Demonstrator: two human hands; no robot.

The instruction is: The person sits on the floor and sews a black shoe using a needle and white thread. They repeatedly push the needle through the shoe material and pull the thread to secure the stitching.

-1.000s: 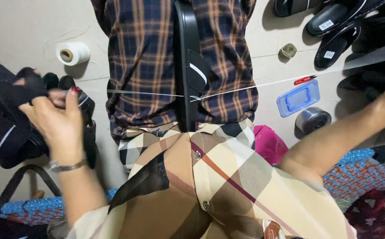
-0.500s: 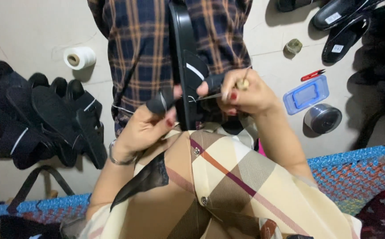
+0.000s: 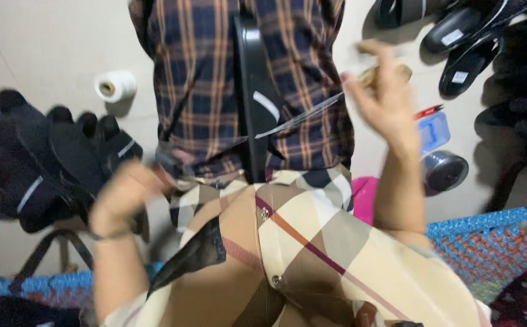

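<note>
Right hand (image 3: 383,100): raised to the upper right, fingers bent, pinching a taut thread (image 3: 303,118) that runs down-left to the black sandal sole (image 3: 252,97) held upright between the plaid-trousered knees. Left hand (image 3: 123,192): low at left, blurred; fingers curled, whether they grip anything cannot be told. A pile of black sandals (image 3: 39,160) lies on the floor just beside it, a white thread spool (image 3: 115,86) beyond

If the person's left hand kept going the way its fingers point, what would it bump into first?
Probably the black sandal held upright between the legs; the left hand is blurred and depth is unclear.
</note>
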